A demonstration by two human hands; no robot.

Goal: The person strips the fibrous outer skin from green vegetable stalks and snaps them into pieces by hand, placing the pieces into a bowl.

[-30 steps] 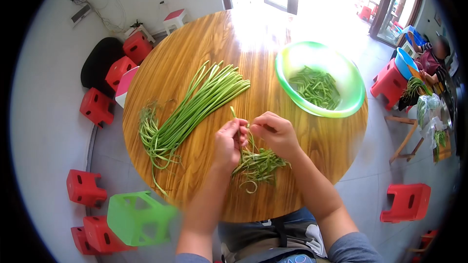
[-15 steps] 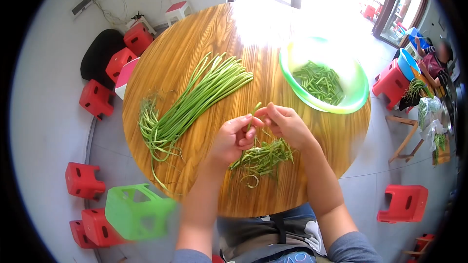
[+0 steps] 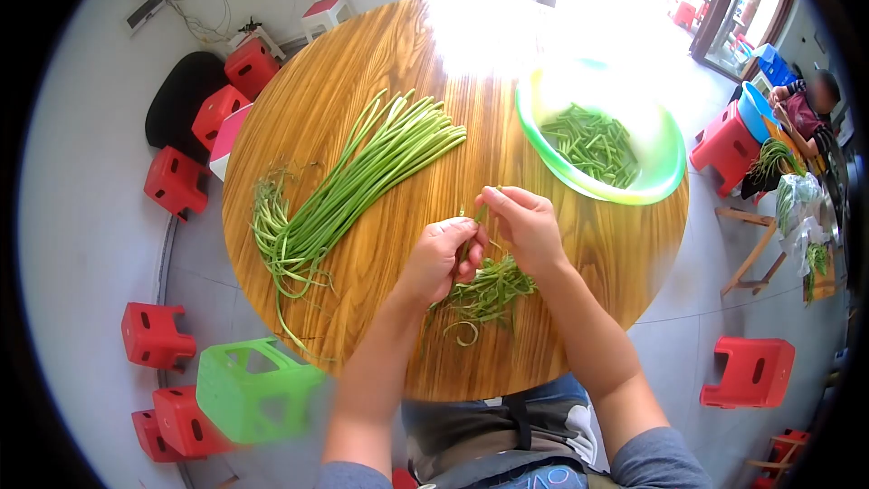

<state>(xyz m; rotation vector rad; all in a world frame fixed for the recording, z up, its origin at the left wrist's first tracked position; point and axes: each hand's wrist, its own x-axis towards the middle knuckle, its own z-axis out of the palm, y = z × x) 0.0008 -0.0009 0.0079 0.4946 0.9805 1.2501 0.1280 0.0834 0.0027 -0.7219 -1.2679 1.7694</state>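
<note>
Near the front of the table, my left hand [image 3: 441, 261] is closed around a green garlic scape whose tip pokes up past the thumb. Close beside it, my right hand [image 3: 529, 228] pinches a short scape piece [image 3: 481, 211] between thumb and fingertips. Below both hands lies a loose heap of trimmed green scraps [image 3: 493, 292], partly covered by the left hand. To the left stretches a bundle of long garlic scapes [image 3: 367, 181], with thin curly ends towards the front left. At the right, a green-rimmed basin [image 3: 670, 183] holds many short cut pieces [image 3: 593, 145].
The round wooden table [image 3: 380, 308] has strong glare at its far side. A green stool [image 3: 253, 389] and several red stools [image 3: 176, 183] stand around it. A person [image 3: 801, 109] sits at the far right near a blue basin [image 3: 756, 113].
My hands have drawn closer together, and the right fingertips have come down to a piece of the scape at the left thumb. The view has shifted slightly.
</note>
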